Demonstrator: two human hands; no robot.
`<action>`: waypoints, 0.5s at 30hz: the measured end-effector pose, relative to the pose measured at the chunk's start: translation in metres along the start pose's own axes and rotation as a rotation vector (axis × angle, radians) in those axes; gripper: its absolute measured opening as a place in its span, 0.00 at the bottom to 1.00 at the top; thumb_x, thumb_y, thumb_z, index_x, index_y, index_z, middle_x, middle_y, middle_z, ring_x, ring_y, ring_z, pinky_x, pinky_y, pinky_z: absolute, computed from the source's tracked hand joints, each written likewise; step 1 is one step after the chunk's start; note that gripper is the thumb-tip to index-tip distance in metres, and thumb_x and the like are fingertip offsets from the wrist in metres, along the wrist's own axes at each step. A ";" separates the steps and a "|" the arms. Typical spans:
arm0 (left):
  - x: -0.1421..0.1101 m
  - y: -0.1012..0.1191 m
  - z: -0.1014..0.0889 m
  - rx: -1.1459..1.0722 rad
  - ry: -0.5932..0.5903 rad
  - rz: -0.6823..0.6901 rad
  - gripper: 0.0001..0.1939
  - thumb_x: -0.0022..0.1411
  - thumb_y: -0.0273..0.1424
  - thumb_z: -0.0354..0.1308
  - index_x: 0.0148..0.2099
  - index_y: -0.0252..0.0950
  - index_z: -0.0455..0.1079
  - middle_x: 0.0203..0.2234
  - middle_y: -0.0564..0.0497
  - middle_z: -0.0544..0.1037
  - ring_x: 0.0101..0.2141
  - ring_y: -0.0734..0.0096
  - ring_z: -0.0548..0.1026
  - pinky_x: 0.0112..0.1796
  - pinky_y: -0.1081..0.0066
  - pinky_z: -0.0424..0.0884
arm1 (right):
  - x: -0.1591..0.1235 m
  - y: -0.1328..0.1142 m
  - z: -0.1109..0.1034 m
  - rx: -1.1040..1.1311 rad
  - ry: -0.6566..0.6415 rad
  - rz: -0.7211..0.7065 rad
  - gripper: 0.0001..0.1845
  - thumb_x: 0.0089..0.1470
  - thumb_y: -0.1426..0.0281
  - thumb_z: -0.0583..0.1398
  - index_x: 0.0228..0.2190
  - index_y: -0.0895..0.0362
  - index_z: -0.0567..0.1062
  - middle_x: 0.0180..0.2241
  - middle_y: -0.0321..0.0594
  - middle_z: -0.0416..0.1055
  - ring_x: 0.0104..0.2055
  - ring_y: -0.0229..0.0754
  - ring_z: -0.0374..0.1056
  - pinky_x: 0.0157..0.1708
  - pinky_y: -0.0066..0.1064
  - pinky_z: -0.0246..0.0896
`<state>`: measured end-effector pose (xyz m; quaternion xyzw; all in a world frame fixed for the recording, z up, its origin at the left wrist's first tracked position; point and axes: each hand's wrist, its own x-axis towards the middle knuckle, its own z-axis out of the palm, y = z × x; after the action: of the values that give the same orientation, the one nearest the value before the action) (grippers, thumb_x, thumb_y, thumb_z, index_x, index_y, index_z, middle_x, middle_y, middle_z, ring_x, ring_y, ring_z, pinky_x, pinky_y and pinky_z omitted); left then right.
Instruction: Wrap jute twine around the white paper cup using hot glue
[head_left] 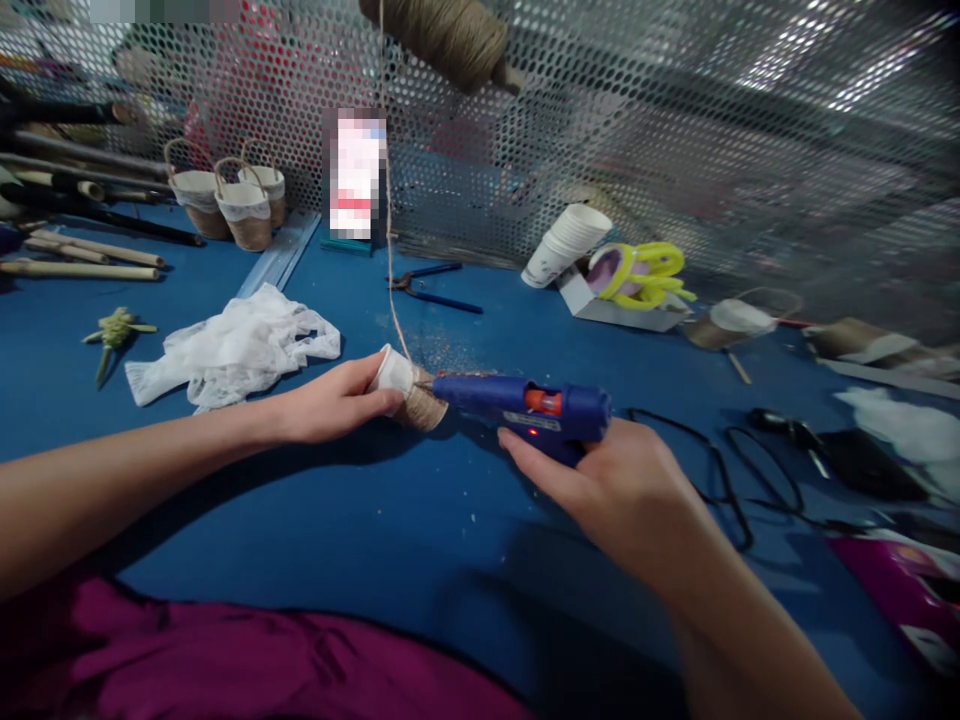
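My left hand (341, 398) is closed around the white rim end of a paper cup (395, 372), which is tilted on its side. Brown twine (424, 408) wraps the cup's lower part, and a strand of it runs up to a large spool (446, 38) overhead. In my right hand (607, 480) is a blue glue gun (510, 402) with a red light glowing on its side. Its nozzle points left and meets the cup near the edge of the wrapped twine; whether it touches I cannot tell.
Twine-covered baskets (247, 215) stand at the back left, behind crumpled white lace (244, 345). Pliers (435, 288) lie beyond the cup. Stacked paper cups (566, 245) lean on a white box (626, 308) holding yellow pipe-like stems. A black cable (720, 480) curls at right.
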<state>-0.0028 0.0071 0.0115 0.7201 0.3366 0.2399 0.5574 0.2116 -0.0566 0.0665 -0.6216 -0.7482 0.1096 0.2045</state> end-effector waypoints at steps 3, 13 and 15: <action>-0.001 0.001 0.000 0.004 -0.010 0.018 0.16 0.58 0.31 0.46 0.47 0.28 0.59 0.40 0.43 0.70 0.40 0.64 0.68 0.43 0.66 0.64 | 0.000 0.001 -0.001 0.018 0.018 0.010 0.08 0.45 0.65 0.56 0.21 0.56 0.71 0.18 0.37 0.70 0.21 0.43 0.66 0.21 0.31 0.61; -0.003 -0.004 -0.002 0.100 -0.025 0.102 0.13 0.60 0.32 0.46 0.45 0.30 0.60 0.37 0.46 0.69 0.38 0.65 0.68 0.41 0.65 0.65 | 0.003 0.001 -0.006 0.050 -0.059 0.077 0.13 0.46 0.62 0.55 0.22 0.58 0.73 0.14 0.37 0.67 0.19 0.43 0.64 0.19 0.33 0.58; -0.003 -0.005 -0.001 0.114 -0.023 0.111 0.13 0.60 0.32 0.46 0.45 0.30 0.60 0.37 0.46 0.70 0.39 0.65 0.69 0.41 0.66 0.65 | 0.003 -0.001 -0.007 0.061 -0.070 0.091 0.12 0.46 0.63 0.55 0.20 0.57 0.72 0.11 0.35 0.64 0.18 0.42 0.62 0.18 0.32 0.56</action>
<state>-0.0070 0.0064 0.0073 0.7709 0.3027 0.2428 0.5052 0.2135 -0.0549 0.0734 -0.6440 -0.7223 0.1634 0.1918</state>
